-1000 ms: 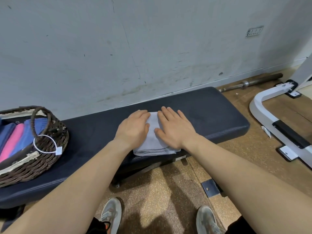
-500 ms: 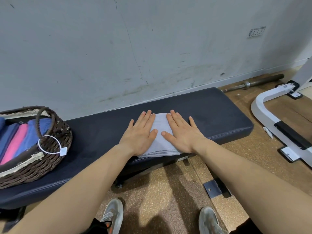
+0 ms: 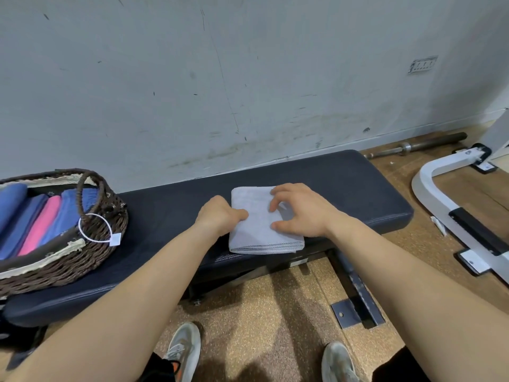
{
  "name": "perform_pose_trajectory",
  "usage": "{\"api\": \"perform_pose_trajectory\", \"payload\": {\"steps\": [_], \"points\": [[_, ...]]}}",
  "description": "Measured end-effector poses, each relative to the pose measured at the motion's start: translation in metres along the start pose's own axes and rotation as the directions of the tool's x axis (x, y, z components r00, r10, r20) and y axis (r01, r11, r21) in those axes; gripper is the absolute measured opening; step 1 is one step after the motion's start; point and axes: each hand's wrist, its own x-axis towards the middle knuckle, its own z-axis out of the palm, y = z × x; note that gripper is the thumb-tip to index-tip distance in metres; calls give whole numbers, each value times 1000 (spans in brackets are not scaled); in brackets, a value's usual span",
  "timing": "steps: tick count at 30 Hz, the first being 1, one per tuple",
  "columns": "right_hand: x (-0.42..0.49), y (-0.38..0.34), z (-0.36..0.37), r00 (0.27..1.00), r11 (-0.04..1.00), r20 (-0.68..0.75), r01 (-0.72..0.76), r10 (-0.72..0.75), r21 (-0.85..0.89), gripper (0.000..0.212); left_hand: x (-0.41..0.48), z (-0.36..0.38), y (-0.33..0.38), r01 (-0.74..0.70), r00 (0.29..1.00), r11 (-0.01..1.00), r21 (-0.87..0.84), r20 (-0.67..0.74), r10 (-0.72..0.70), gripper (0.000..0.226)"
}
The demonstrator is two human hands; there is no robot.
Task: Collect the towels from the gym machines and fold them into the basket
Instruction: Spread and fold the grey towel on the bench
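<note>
Grey towel (image 3: 259,230), left hand (image 3: 219,216) apparently pinching edge, right hand (image 3: 305,213) fingers (image 3: 283,198) arched apart atop

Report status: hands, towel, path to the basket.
Left hand grips left edge of folded pale grey cloth towel on dark padded bench. Right hand fingers arched on top, pinch unclear. Nothing between towel and brown wicker basket.

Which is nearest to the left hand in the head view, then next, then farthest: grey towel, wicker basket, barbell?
1. grey towel: touching the left hand, just to its right.
2. wicker basket: to its left, on the bench.
3. barbell: far right, beyond the bench's end.
</note>
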Motion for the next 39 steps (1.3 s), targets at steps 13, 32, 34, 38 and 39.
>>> {"api": "perform_pose_trajectory", "payload": {"steps": [13, 32, 34, 38, 39], "points": [[19, -22, 10, 999, 997, -40, 3, 0, 79, 33, 9, -40, -8, -41, 988, 957, -286, 130, 82, 21], [38, 9, -7, 902, 693, 292, -431, 317, 579, 31, 18, -59, -9, -245, 946, 943, 227, 268, 181, 35], [37, 14, -10, 884, 652, 335, -467, 325, 598, 34, 18, -59, -11, -203, 955, 974, 96, 239, 175, 24], [36, 20, -18, 857, 508, 401, -514, 322, 691, 27, 16, -55, -7, -56, 978, 971, -234, 183, 101, 14], [35, 21, -19, 859, 493, 402, -511, 316, 704, 28, 15, -53, -5, -17, 980, 948, -319, 184, 79, 13]]}}
